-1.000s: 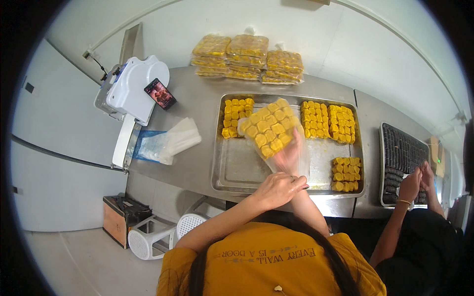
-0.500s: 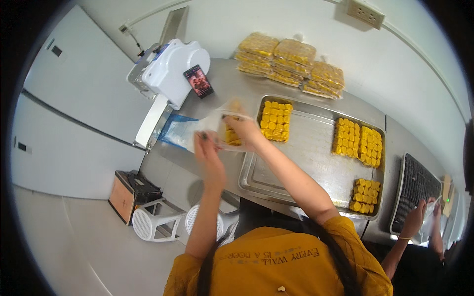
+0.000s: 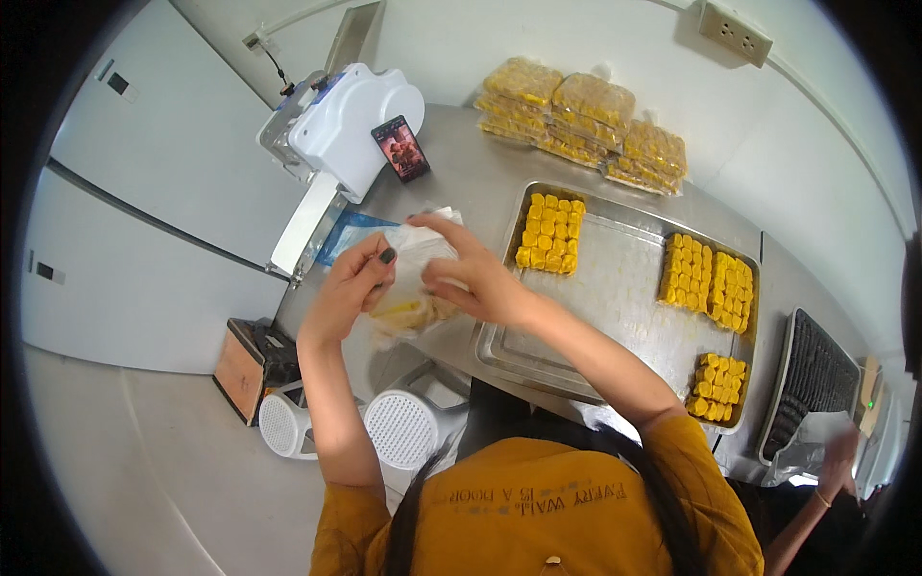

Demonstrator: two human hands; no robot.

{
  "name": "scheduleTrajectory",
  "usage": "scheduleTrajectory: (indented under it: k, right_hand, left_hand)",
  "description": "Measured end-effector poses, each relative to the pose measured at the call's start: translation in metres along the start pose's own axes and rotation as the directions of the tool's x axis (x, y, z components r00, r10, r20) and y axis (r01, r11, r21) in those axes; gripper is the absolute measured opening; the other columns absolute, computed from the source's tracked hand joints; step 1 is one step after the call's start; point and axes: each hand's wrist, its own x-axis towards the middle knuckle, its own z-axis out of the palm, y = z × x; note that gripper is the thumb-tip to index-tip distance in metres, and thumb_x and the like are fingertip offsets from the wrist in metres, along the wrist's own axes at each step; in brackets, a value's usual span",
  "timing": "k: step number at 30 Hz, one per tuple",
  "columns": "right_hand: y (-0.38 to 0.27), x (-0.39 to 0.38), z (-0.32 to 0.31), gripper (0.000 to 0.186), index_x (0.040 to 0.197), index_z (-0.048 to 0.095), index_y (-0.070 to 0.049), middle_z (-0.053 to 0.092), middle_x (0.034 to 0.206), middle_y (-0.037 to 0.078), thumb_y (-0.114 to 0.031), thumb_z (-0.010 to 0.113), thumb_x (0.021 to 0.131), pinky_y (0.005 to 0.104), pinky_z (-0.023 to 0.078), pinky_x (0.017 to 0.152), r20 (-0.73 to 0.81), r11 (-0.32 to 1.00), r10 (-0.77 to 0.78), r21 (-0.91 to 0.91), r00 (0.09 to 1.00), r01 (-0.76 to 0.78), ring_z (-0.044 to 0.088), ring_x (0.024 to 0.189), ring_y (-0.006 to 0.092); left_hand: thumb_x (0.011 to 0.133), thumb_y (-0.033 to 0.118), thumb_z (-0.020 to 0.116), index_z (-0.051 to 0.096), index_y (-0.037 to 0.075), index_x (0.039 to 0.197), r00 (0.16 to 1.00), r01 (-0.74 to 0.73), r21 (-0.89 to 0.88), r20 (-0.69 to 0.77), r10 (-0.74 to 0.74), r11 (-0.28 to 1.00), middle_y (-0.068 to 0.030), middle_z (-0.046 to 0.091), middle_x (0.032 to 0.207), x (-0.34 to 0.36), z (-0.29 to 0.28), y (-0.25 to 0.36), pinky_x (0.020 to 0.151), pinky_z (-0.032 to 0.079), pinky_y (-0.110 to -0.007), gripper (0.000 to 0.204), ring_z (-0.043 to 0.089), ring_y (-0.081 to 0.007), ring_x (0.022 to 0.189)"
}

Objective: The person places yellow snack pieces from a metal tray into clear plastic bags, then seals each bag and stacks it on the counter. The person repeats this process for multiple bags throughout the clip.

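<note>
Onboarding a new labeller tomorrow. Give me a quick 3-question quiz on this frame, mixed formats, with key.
1. True or false: both hands are on the clear bag of yellow pieces.
2. Multiple choice: how many separate blocks of yellow pieces lie on the metal tray? A) two B) four C) six
3. Fill in: the stacked filled packs sit at the back of the table, against the ____.

Key
1. True: the left hand and the right hand grip it from either side, beside the tray's left end.
2. B: one at top left, two side by side at top right, one at bottom right.
3. Wall.
</note>
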Motion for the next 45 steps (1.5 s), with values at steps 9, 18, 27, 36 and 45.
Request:
scheduleTrajectory:
  k: [9, 18, 27, 36, 45]
  right_hand:
    - [0.001, 0.023, -0.015, 0.013, 0.085, 0.045, -0.007, 0.04, 0.059, -0.005, -0.017, 0.049, 0.093, 0.0212, 0.028, 0.046, 0.058, 0.612, 0.531, 0.664, 0.845, -0.43, 0.035, 0.054, 0.0024]
    - [-0.029, 0.018, -0.034, 0.021, 0.082, 0.047, -0.009, 0.04, 0.059, -0.006, -0.027, 0.055, 0.089, 0.0201, 0.026, 0.045, 0.353, 0.472, 0.445, 0.689, 0.823, -0.551, 0.035, 0.052, 0.0015]
    - [-0.068, -0.011, -0.03, 0.049, 0.117, 0.044, -0.004, 0.044, 0.118, 0.019, -0.034, 0.059, 0.081, 0.044, 0.033, 0.091, -0.032, 0.977, 0.214, -0.018, 0.976, -0.214, 0.043, 0.11, 0.03]
    - [-0.068, -0.072, 0.04, 0.07, 0.131, 0.032, 0.003, 0.021, 0.141, 0.024, -0.044, 0.051, 0.082, 0.0592, 0.015, 0.101, 0.134, 0.872, 0.427, -0.323, 0.894, -0.368, 0.019, 0.131, 0.0413]
    - [-0.026, -0.017, 0.102, 0.071, 0.133, 0.028, 0.001, 0.038, 0.127, 0.024, -0.028, 0.06, 0.077, 0.0528, 0.027, 0.097, 0.206, 0.886, 0.462, -0.142, 0.863, -0.441, 0.035, 0.12, 0.0406]
  left_hand:
    - [0.073, 0.012, 0.071, 0.047, 0.008, 0.116, 0.865, -0.418, 0.346, -0.131, 0.485, 0.84, -0.0046, 0.052, 0.104, -0.003, 0.054, -0.024, 0.075, 0.04, -0.024, 0.049, 0.05, -0.013, 0.091]
    - [0.08, 0.018, 0.066, 0.032, 0.002, 0.133, 0.979, -0.046, 0.062, 0.201, 0.033, 0.997, -0.0084, 0.042, 0.13, 0.017, 0.096, -0.095, 0.096, 0.037, -0.033, 0.065, 0.042, -0.0186, 0.117]
    - [0.091, 0.032, 0.049, 0.033, 0.005, 0.133, 0.987, -0.11, -0.757, -0.162, -0.021, 0.644, -0.0095, 0.043, 0.128, -0.008, 0.118, -0.132, 0.096, 0.038, -0.034, 0.053, 0.043, -0.0192, 0.117]
    - [0.094, 0.041, 0.039, 0.039, 0.005, 0.128, 0.978, -0.065, -0.727, -0.181, -0.1, 0.683, -0.0093, 0.045, 0.127, -0.026, 0.077, -0.123, 0.096, 0.039, -0.034, 0.05, 0.045, -0.0202, 0.115]
    - [0.094, 0.028, 0.045, 0.045, 0.0, 0.121, 0.988, 0.078, -0.408, -0.092, -0.126, 0.91, -0.0089, 0.055, 0.109, -0.006, -0.016, -0.15, 0.086, 0.044, -0.03, 0.039, 0.053, -0.0172, 0.1]
